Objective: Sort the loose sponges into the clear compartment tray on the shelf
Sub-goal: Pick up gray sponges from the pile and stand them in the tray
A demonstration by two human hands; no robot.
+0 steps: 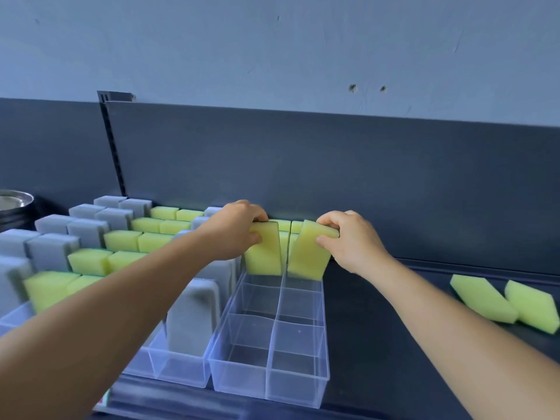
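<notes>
I pinch one yellow-green sponge in each hand: my left hand (239, 230) holds the left sponge (265, 253) and my right hand (348, 237) the right sponge (307, 253), both upright in the clear compartment tray (269, 371) on the dark shelf (378, 344). Two loose sponges (509, 304) lie well apart on the shelf to my right. They are soft-looking rectangular foam blocks.

Yellow-green sponges (306, 253); clear tray (298, 386)

- Two yellow-green sponges, one (264, 253) upright under the left hand (235, 230), one (307, 253) tilted under the right hand (353, 241).
- Clear compartment tray (269, 353) just below both hands, near cells bare.
- Two loose sponges (481, 298) lying well right of the right hand.
</notes>
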